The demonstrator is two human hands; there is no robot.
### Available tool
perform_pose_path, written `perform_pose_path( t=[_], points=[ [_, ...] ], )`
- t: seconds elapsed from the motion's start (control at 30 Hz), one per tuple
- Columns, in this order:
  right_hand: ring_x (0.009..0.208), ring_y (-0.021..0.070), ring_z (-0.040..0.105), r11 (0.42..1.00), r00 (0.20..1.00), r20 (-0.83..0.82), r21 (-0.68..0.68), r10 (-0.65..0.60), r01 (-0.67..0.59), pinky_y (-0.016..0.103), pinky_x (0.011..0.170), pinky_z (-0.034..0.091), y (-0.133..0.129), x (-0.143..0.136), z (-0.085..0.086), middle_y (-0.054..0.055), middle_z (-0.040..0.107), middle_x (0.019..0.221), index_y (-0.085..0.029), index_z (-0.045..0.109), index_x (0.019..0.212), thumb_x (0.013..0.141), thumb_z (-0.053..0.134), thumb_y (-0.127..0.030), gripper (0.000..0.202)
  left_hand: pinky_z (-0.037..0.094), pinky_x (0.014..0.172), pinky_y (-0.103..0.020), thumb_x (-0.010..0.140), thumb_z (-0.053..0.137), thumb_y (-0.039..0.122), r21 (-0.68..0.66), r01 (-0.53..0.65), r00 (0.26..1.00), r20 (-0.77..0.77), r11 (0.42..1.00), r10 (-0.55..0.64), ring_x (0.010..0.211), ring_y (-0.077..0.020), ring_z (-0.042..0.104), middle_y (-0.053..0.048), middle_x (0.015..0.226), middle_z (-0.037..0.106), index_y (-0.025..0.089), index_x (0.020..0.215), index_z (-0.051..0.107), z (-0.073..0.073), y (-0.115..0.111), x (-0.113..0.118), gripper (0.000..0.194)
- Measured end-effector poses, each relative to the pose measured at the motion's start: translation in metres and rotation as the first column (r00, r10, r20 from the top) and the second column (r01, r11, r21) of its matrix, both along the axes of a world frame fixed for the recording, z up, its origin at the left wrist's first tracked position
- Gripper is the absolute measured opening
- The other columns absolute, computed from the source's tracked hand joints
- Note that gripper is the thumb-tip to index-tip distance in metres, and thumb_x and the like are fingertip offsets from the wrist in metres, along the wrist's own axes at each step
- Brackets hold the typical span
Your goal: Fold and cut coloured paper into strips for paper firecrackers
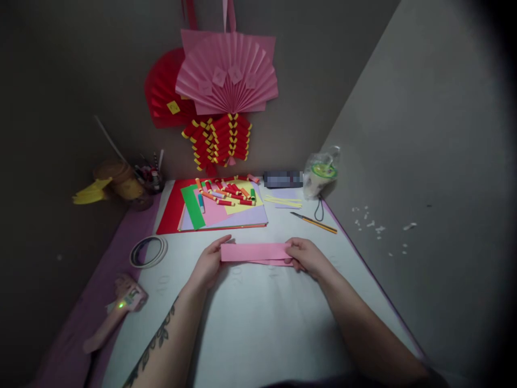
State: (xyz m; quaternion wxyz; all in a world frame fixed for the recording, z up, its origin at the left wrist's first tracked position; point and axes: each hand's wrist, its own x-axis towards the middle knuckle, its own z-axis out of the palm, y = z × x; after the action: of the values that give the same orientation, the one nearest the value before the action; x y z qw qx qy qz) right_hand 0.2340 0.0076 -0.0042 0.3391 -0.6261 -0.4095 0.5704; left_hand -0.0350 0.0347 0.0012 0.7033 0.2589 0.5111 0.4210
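A folded strip of pink paper [254, 251] stretches between my two hands above the white table sheet. Its layers spread slightly apart along the lower right edge. My left hand [210, 264] holds the left end, with the index finger extended behind it and the thumb side at the paper's edge. At the right end, my right hand [306, 255] pinches the strip between thumb and fingers. Just beyond lies a stack of coloured paper [246, 220] with several small red, orange, green and blue paper rolls [225, 203] scattered on top.
A hot glue gun [129, 299] with a lit green light and tape rolls [148, 251] lie left. A craft knife [313, 221] and yellow paper strips [283, 201] are at right, near a plastic-wrapped cup [322, 172]. Paper fans [228, 70] hang on the wall.
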Motion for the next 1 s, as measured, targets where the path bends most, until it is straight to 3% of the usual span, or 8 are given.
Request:
perform_pose_path(
  t=[0.2, 0.4, 0.53, 0.6, 0.7, 0.77, 0.9, 1.0],
  points=[
    [0.030, 0.0063, 0.040, 1.000, 0.997, 0.071, -0.022, 0.016, -0.015, 0.019, 0.031, 0.018, -0.001, 0.005, 0.001, -0.001, 0.065, 0.054, -0.019, 0.051, 0.071, 0.064, 0.053, -0.031, 0.014, 0.055, 0.068, -0.029, 0.076, 0.065, 0.038, 0.046, 0.020, 0.999, -0.042, 0.999, -0.018, 0.082, -0.0169, 0.063, -0.010, 0.104, 0.066, 0.015, 0.111, 0.063, -0.003, -0.001, -0.002, 0.041],
    [0.039, 0.0095, 0.043, 0.989, 0.963, 0.249, 0.078, 0.100, -0.123, 0.021, 0.039, 0.028, -0.004, 0.012, -0.006, -0.006, 0.050, 0.046, -0.019, 0.055, 0.076, 0.072, 0.054, -0.033, 0.015, 0.039, 0.052, -0.017, 0.066, 0.072, 0.025, 0.238, 0.121, 0.961, -0.272, 0.964, -0.054, 0.052, -0.0079, 0.050, 0.005, 0.059, 0.057, 0.014, 0.122, 0.055, -0.011, -0.003, 0.000, 0.060],
    [0.074, 0.0164, 0.058, 0.920, 0.897, 0.438, 0.373, -0.064, -0.117, 0.027, 0.064, 0.045, -0.001, 0.013, -0.010, 0.004, 0.063, 0.089, -0.019, 0.061, 0.096, 0.070, 0.064, -0.033, 0.031, 0.043, 0.061, -0.020, 0.074, 0.064, 0.028, 0.398, 0.178, 0.933, -0.360, 0.900, -0.025, 0.067, -0.0124, 0.060, -0.002, 0.077, 0.068, 0.016, 0.125, 0.055, -0.006, -0.002, -0.004, 0.053],
    [0.089, 0.0197, 0.058, 0.876, 0.901, 0.434, 0.437, -0.009, -0.202, 0.031, 0.075, 0.047, -0.001, 0.008, -0.007, 0.007, 0.061, 0.105, -0.020, 0.061, 0.108, 0.071, 0.065, -0.033, 0.039, 0.046, 0.068, -0.023, 0.076, 0.064, 0.031, 0.425, 0.196, 0.944, -0.327, 0.884, -0.052, 0.081, -0.0165, 0.064, -0.009, 0.093, 0.071, 0.016, 0.125, 0.054, -0.002, -0.002, -0.007, 0.053],
    [0.083, 0.0192, 0.060, 0.857, 0.912, 0.394, 0.425, 0.115, -0.292, 0.031, 0.075, 0.046, -0.002, 0.001, 0.000, 0.005, 0.066, 0.093, -0.021, 0.066, 0.093, 0.077, 0.061, -0.031, 0.019, 0.047, 0.070, -0.025, 0.076, 0.066, 0.035, 0.417, 0.193, 0.953, -0.296, 0.888, -0.068, 0.087, -0.0189, 0.065, -0.012, 0.101, 0.071, 0.016, 0.123, 0.055, 0.002, -0.002, -0.011, 0.052],
    [0.079, 0.0189, 0.059, 0.837, 0.905, 0.421, 0.472, 0.063, -0.278, 0.031, 0.073, 0.046, -0.002, -0.002, 0.004, 0.004, 0.066, 0.083, -0.021, 0.066, 0.081, 0.081, 0.058, -0.028, 0.011, 0.048, 0.071, -0.026, 0.075, 0.068, 0.036, 0.410, 0.193, 0.952, -0.297, 0.891, -0.070, 0.088, -0.0198, 0.066, -0.012, 0.102, 0.072, 0.016, 0.122, 0.057, 0.002, -0.001, -0.012, 0.052],
    [0.087, 0.0217, 0.057, 0.763, 0.841, 0.541, 0.551, -0.020, -0.337, 0.034, 0.080, 0.043, 0.001, 0.001, 0.007, 0.005, 0.067, 0.087, -0.022, 0.066, 0.086, 0.077, 0.060, -0.020, 0.011, 0.048, 0.084, -0.031, 0.072, 0.069, 0.035, 0.405, 0.221, 0.934, -0.349, 0.887, -0.073, 0.103, -0.0237, 0.063, -0.013, 0.106, 0.070, 0.015, 0.117, 0.060, 0.000, 0.000, -0.009, 0.050],
    [0.086, 0.0221, 0.057, 0.786, 0.811, 0.585, 0.499, 0.006, -0.366, 0.034, 0.079, 0.043, 0.003, 0.004, 0.005, 0.005, 0.068, 0.088, -0.021, 0.067, 0.091, 0.074, 0.061, -0.018, 0.018, 0.046, 0.090, -0.035, 0.073, 0.066, 0.033, 0.422, 0.264, 0.893, -0.447, 0.867, -0.054, 0.103, -0.0237, 0.064, -0.011, 0.104, 0.071, 0.016, 0.116, 0.061, -0.003, 0.001, -0.006, 0.046]
  ],
)
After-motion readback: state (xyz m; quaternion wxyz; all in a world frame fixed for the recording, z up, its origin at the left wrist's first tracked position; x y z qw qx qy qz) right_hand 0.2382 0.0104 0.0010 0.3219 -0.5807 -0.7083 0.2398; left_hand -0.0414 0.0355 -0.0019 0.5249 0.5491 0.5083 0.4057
